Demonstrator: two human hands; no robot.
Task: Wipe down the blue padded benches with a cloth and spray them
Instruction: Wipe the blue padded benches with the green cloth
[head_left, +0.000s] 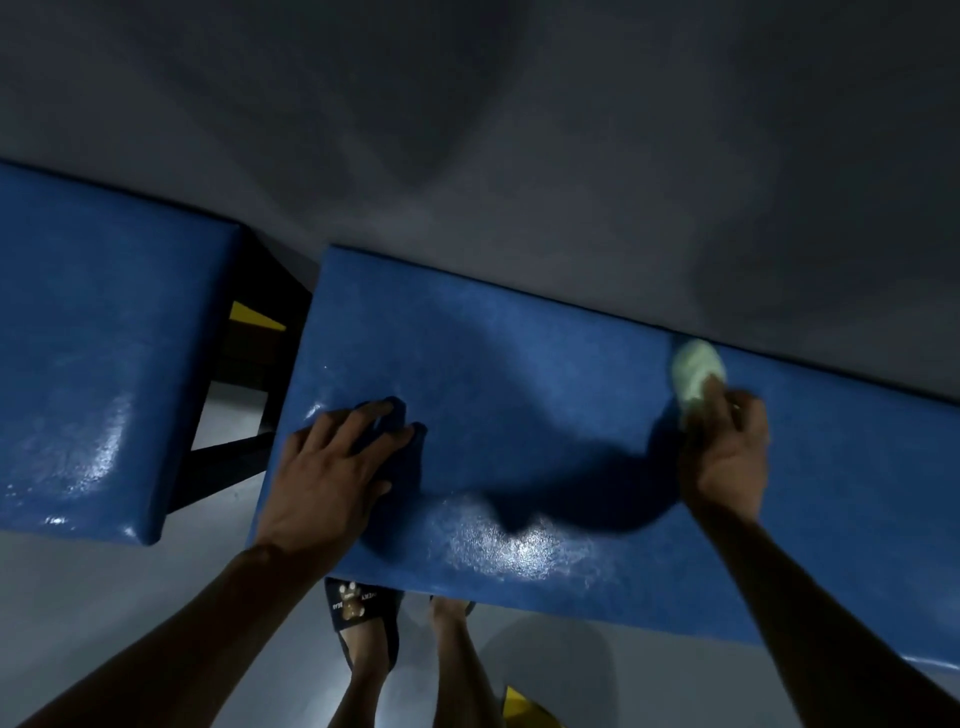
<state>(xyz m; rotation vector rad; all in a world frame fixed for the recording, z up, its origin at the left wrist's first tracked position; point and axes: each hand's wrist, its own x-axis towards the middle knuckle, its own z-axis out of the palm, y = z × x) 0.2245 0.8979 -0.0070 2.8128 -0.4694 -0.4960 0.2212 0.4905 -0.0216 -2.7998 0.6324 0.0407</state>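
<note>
A long blue padded bench (519, 374) runs from the middle to the right edge, its surface shiny in patches. My left hand (332, 467) rests flat on its left part, fingers spread and straight. My right hand (727, 447) grips a pale green cloth (696, 369) near the bench's far edge, where the pad meets the wall; hand and cloth are blurred. A second blue padded bench (98, 353) stands to the left, apart from the first by a gap. No spray bottle is in view.
A grey wall (519, 130) rises right behind the benches. Dark frame legs (234, 457) and a yellow part (254, 317) show in the gap. My feet in dark slippers (363, 618) stand on the pale floor below the bench's near edge.
</note>
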